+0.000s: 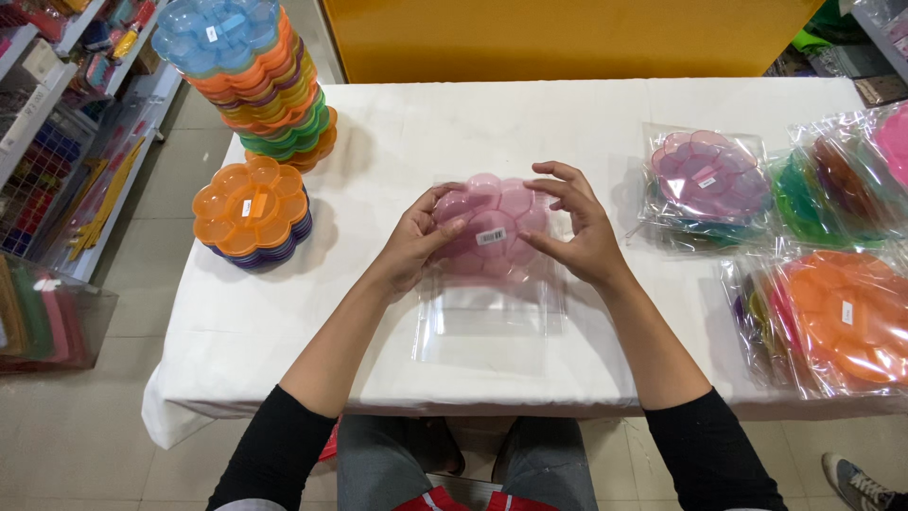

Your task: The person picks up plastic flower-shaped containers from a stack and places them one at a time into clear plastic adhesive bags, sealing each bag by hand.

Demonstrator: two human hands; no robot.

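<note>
A pink flower-shaped plastic tray with a small white label lies inside a clear plastic bag on the white tablecloth. My left hand grips the tray's left edge through the bag, thumb on top. At the right edge, my right hand touches the tray with spread, curled fingers. The bag's open end reaches toward me, flat on the cloth.
A tall stack of coloured flower trays stands at the table's far left, with a short stack topped by an orange tray in front. Bagged trays and another bagged pile lie at the right. Shop shelves line the left.
</note>
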